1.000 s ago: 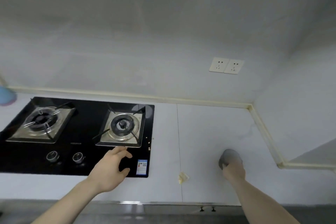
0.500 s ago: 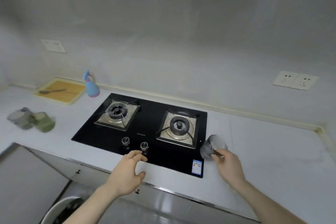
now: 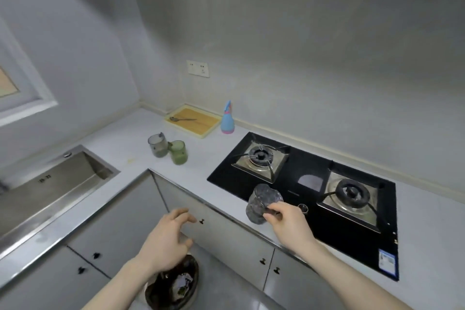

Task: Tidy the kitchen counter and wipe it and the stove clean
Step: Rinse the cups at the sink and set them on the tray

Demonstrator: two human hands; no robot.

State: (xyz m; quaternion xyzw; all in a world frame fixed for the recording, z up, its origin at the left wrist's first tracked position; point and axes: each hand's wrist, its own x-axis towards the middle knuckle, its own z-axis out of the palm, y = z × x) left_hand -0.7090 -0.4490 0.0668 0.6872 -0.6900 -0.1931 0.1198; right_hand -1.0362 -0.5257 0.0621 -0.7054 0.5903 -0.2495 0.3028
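My right hand (image 3: 286,221) grips a grey glass cup (image 3: 261,202) by its side and holds it tilted in the air over the counter's front edge, just left of the black two-burner stove (image 3: 312,178). My left hand (image 3: 167,239) hovers with loosely curled fingers in front of the cabinet doors and holds nothing. The pale grey counter (image 3: 130,143) runs in an L from the stove to the sink.
A grey cup (image 3: 157,145) and a green cup (image 3: 178,152) stand together on the counter. Behind them lie a yellow tray (image 3: 201,123) with a spoon (image 3: 181,119) and a blue spray bottle (image 3: 227,119). A steel sink (image 3: 50,184) is at left. A bin (image 3: 173,284) with rubbish sits on the floor.
My view has swung left. My right hand has lifted the grey cup off the counter right of the stove and carried it leftward past the stove's front. My left hand stayed empty.
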